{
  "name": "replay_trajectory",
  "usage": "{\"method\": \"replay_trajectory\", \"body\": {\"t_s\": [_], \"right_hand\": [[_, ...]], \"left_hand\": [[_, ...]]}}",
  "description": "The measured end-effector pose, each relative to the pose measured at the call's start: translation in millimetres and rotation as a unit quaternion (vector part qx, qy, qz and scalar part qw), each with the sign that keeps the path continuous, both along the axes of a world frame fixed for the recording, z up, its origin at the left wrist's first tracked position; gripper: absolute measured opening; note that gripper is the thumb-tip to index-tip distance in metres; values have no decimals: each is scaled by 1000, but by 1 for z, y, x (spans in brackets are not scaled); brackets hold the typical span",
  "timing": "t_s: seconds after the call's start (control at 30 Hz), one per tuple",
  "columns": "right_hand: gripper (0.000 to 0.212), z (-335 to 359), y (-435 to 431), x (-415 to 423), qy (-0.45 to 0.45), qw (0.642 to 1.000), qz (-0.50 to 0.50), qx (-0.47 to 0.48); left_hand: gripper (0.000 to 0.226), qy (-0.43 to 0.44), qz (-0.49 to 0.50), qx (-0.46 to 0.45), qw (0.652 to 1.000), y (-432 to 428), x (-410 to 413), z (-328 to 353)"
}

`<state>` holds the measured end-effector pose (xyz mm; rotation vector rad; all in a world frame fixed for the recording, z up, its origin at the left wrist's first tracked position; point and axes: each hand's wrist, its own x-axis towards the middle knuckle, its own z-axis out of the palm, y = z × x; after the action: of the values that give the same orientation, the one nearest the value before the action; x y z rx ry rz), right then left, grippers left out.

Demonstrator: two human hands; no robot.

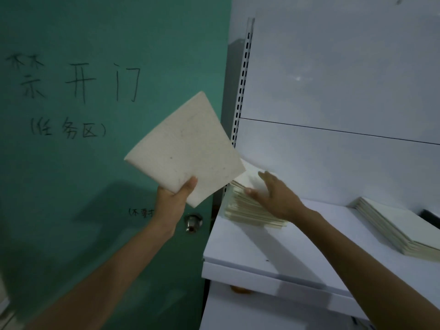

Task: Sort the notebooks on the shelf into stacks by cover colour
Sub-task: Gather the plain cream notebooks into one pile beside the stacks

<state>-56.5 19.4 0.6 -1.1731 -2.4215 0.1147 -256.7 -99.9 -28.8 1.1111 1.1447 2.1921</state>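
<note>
— Fingers first: our left hand [175, 198] pinches the notebook [183, 148] at its lowest corner, thumb on the cover, the other fingers hidden behind it. Our right hand [273, 194] lies flat, fingers straight and spread, on top of the left stack [247, 210].

— And where is the notebook?

— Up in the air, off the left end of the shelf [273, 248], in front of the green door [71, 186] and well apart from the right stack [392, 225].

— How do we expect it to handle?

— Light, we think, and soft. It has a thin, matte paper cover, so it is hardly slippery but floppy. A corner pinch holds it, though it may sag or swing. Taking it along one whole edge, fingers under and thumb over, would give us more say when we lay it down.

— Which way does it point?

— It is tipped up with the cover towards us, one corner pointing up and another towards the shelf's upright. It looks nearly square from here, so we cannot tell its long axis, nor which edge is the spine.

— And the piles?

— Both lie flat. The left stack is a little fanned, so we judge our flat palm may be steadying it. The held cover looks greyer than those cream ones, so it may belong elsewhere.
</note>
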Motion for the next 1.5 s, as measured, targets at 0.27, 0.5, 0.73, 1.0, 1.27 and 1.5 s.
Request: {"method": "replay_trajectory", "body": {"t_s": [0.27,0.5,0.73,1.0,1.27,1.5], "right_hand": [[44,-33,-17,14,-65,979,-39,189],[29,-18,-17,34,111,966,-56,229],[16,26,-23,58,493,869,-19,-25],[14,41,-60,51,620,763,24,-183],[15,64,-109,11,568,784,127,-218],[27,50,-118,-44,350,922,134,94]], "left_hand": [[13,37,131,-54,989,-13,-16,-16],[12,128,172,-82,973,-15,-12,-12],[10,180,163,-106,964,-12,-9,-3],[38,265,256,-76,926,-6,0,10],[20,427,259,6,866,-5,16,21],[11,227,88,-24,970,-8,14,40]]}}
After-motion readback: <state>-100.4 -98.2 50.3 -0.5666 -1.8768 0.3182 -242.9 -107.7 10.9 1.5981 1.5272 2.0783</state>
